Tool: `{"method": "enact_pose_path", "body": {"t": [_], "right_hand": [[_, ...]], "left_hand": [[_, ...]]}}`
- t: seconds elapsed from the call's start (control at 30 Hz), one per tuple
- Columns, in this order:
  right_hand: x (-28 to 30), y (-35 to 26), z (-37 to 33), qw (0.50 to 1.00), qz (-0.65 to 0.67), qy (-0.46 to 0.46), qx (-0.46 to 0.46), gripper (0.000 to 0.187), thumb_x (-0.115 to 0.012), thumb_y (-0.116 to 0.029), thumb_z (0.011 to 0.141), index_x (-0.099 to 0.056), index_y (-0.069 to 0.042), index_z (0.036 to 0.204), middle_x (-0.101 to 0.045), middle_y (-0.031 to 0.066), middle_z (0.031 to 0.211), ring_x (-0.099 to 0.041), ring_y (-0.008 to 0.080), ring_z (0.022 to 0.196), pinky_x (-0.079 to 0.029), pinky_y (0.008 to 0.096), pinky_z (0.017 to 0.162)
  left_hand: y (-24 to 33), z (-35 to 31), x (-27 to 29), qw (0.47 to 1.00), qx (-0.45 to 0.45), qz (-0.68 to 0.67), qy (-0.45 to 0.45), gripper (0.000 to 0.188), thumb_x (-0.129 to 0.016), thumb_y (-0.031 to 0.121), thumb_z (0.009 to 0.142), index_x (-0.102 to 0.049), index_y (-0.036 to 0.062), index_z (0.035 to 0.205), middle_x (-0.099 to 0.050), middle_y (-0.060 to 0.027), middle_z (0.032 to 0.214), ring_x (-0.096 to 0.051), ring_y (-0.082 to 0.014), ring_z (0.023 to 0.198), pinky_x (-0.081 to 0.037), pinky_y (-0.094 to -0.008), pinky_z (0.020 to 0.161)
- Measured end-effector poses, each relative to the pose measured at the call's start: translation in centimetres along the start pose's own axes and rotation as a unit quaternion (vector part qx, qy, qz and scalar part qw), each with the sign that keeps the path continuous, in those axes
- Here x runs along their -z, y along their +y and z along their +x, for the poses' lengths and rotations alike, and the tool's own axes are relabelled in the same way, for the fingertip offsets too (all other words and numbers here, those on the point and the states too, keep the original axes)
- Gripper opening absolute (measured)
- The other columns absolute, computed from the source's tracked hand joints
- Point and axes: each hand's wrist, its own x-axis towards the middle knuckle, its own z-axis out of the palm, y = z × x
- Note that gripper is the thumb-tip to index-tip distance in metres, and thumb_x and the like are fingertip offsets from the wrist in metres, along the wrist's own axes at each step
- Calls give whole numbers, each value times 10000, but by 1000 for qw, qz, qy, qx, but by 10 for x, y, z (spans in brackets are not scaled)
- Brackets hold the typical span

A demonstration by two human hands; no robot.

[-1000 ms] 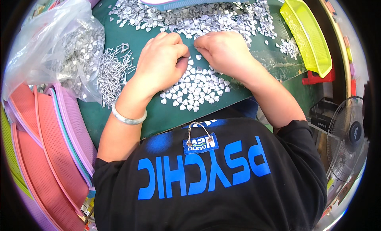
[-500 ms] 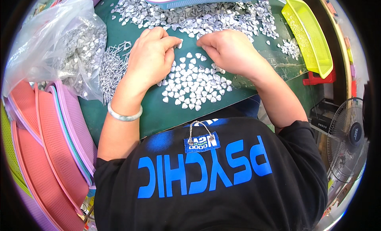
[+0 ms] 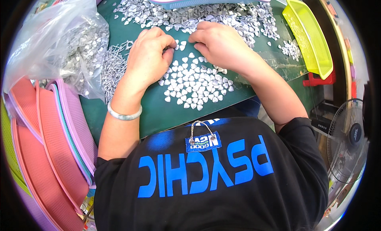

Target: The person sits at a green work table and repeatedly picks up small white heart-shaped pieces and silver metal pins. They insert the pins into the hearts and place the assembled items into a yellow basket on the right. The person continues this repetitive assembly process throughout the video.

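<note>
My left hand (image 3: 150, 52), with a pale bangle (image 3: 124, 115) on its wrist, is closed in a pinch over the green table (image 3: 158, 120). A few small silver heart-shaped pieces (image 3: 182, 47) lie at its fingertips; whether one is pinched cannot be made out. Opposite, my right hand (image 3: 219, 44) has its fingers curled in and its thumb bent below; anything between them is hidden. Nearer me, a loose spread of silver hearts (image 3: 196, 86) lies on the table, many flat and apart. A larger heap of hearts (image 3: 190, 22) rises beyond both hands.
Left of my left hand are a pile of metal pins (image 3: 114, 68) and a clear bag (image 3: 43, 44) of grey pieces. Pink baskets (image 3: 65, 139) are stacked at lower left. A lilac-rimmed basket (image 3: 210, 0), a lime basket (image 3: 309, 36) and a fan (image 3: 345, 139) stand around.
My right hand has moved left and slightly away from me, closer to my left hand. My left fingertips have shifted slightly left, and loose hearts now show beside them.
</note>
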Motion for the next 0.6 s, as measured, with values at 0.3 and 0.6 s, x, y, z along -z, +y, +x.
{"method": "enact_pose_path", "body": {"t": [0.3,0.6], "right_hand": [[-8,-4,17,1000,-13,-24,6,118,-583,-151,821,-686,-100,797,-617,85,840,-643,305,840,-523,430,700],[-4,-1,11,999,-13,-37,16,139,-560,-132,810,-677,-70,768,-642,117,825,-646,327,812,-521,443,688]], "left_hand": [[2,-2,3,999,28,-19,-15,205,-710,29,718,-673,65,916,-595,-72,880,-556,-280,893,-462,-377,804],[2,4,-17,997,-70,-5,33,115,-724,82,710,-667,77,810,-566,-55,861,-547,-275,851,-469,-384,759]]}}
